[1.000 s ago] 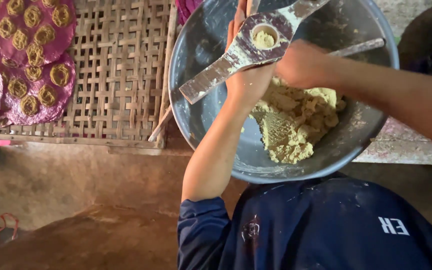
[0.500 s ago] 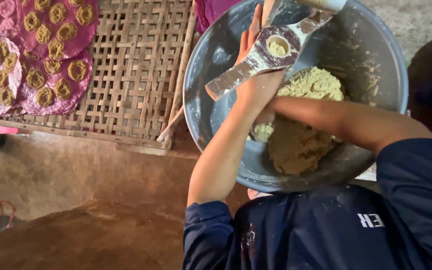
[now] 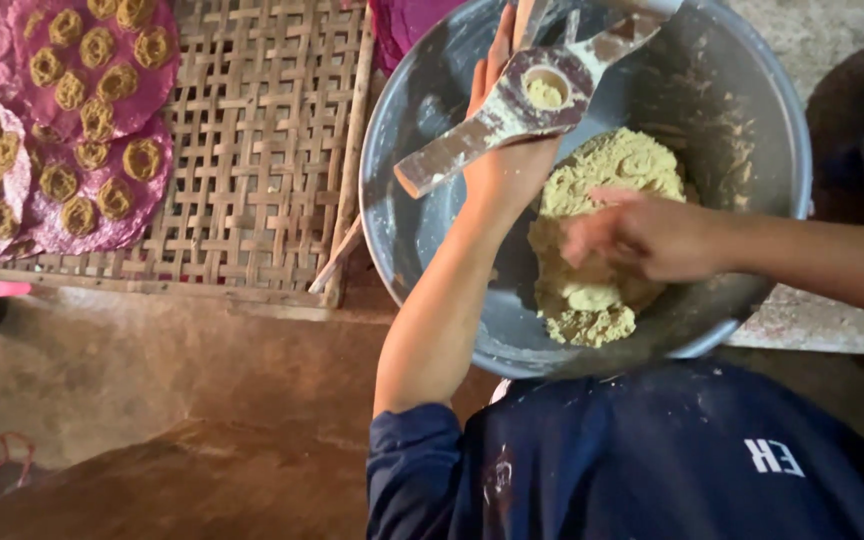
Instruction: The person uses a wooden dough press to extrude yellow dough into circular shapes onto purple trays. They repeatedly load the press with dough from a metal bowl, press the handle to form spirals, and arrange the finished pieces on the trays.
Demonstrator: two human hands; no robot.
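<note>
A big metal bowl (image 3: 402, 230) holds a heap of pale yellow dough (image 3: 602, 180). My left hand (image 3: 507, 150) is raised over the bowl and grips a flat metal press (image 3: 512, 110) with a round hole that has a bit of dough in it. My right hand (image 3: 642, 235) reaches in from the right and rests on the dough with its fingers curled into it. Whether it holds a lump I cannot tell.
A woven bamboo mat (image 3: 252, 150) lies left of the bowl. On it are pink cloths (image 3: 62, 130) covered with several coiled dough spirals. More pink cloth (image 3: 402, 25) shows behind the bowl. My dark blue shirt (image 3: 672, 460) fills the lower right; brown floor lies lower left.
My right hand has come down from the press and moved onto the dough heap. The left hand still holds the press up, slightly further right in view.
</note>
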